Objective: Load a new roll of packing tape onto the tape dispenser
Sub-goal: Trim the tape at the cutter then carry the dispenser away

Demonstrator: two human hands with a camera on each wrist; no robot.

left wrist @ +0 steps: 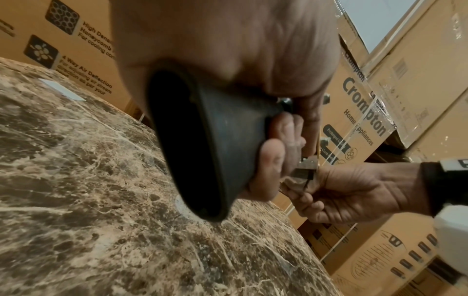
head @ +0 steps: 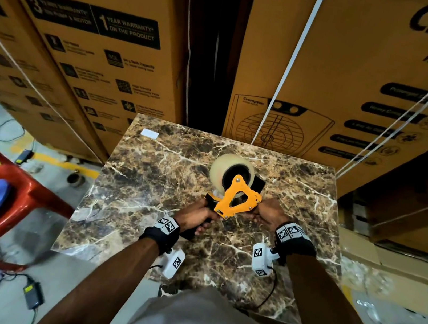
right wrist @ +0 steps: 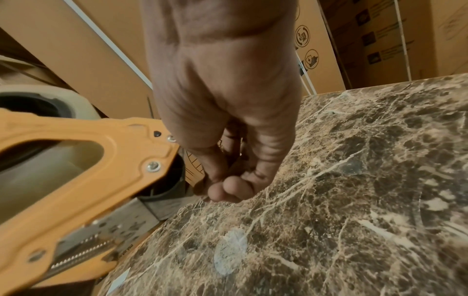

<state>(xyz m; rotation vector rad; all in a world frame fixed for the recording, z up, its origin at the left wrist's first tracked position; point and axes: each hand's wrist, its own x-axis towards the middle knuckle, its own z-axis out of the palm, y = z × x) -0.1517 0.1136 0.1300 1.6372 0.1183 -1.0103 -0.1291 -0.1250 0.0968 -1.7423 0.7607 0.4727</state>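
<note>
Left hand (head: pixel 193 216) wrapped tight round the dispenser (head: pixel 235 198) handle; right hand (head: pixel 269 214) pinching at its near-right front end, what's between the fingertips unclear. Dispenser held over the marble table (head: pixel 148 179), roll (head: pixel 224 167) at the far end, toothed blade (right wrist: pixel 83 252) nearest. Boxes (head: pixel 101 32) stacked beyond, red chair (head: pixel 7 185) left.

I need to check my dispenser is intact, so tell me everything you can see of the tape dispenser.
The orange-framed tape dispenser has a flat plastic side plate with a triangular cutout and silver screws, a black handle, a serrated metal blade and a dark roller. A pale clear tape roll sits on its hub. It is held above the brown marble table. The left hand grips the handle; the right hand pinches at its front end.
</note>
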